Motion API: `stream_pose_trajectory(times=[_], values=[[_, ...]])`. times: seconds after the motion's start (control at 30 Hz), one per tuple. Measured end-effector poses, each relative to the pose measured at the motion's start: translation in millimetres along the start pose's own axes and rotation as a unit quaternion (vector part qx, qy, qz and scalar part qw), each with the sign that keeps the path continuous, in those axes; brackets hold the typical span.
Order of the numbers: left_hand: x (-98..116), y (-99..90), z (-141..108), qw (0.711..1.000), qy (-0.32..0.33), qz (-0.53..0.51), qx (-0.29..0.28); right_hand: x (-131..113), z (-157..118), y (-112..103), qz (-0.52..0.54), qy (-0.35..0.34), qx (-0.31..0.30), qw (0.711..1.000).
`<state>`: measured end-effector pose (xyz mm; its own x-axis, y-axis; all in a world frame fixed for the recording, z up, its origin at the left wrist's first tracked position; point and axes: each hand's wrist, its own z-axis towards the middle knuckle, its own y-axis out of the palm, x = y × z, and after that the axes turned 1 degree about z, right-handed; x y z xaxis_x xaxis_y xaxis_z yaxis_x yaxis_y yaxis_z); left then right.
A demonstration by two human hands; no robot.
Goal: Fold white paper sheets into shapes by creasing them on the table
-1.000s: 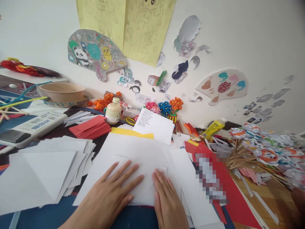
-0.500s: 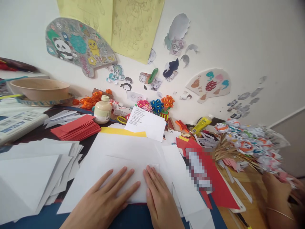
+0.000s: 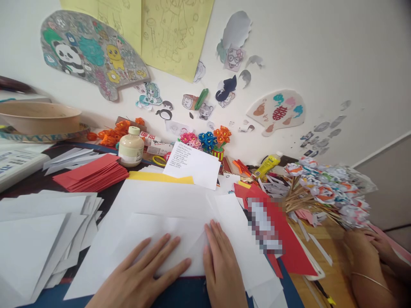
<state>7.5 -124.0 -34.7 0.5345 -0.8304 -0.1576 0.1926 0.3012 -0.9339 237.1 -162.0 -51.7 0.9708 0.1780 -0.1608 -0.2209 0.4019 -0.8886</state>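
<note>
My left hand point(image 3: 144, 269) lies flat with fingers spread on a folded white paper point(image 3: 173, 229). Opposite it, my right hand point(image 3: 223, 265) rests on the right part of the same paper, its fingers stretched out and close together. Beneath is a large white sheet point(image 3: 105, 256) on a blue mat point(image 3: 183, 295). A pile of white papers point(image 3: 32, 244) sits to the left, and more white sheets point(image 3: 240, 231) lie to the right of my right hand.
Behind stand a glue bottle point(image 3: 131, 149), red paper strips point(image 3: 90, 173), a handwritten card point(image 3: 192, 164) and paper flowers point(image 3: 210, 141). Red paper point(image 3: 292, 252), a yellow bottle point(image 3: 269, 166) and a flower bundle point(image 3: 327, 184) are right, near another person's arm point(image 3: 366, 261).
My right hand has shifted slightly right, away from my left hand. The view has moved a little. At the right, the other person's hands have drawn back from the flower bundle.
</note>
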Motion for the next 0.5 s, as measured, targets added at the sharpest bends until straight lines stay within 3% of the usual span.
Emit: stream_pose_trajectory(times=[0.3, 0.5], values=[[1.4, 2.5, 0.0, 0.999, -0.016, 0.025, 0.019, -1.2, 1.0, -0.7, 0.012, 0.004, -0.005, 1.0], [1.1, 2.9, -1.0, 0.999, -0.022, 0.024, 0.026, 2.9, -2.8, -3.4, 0.025, 0.037, 0.106, 0.993]])
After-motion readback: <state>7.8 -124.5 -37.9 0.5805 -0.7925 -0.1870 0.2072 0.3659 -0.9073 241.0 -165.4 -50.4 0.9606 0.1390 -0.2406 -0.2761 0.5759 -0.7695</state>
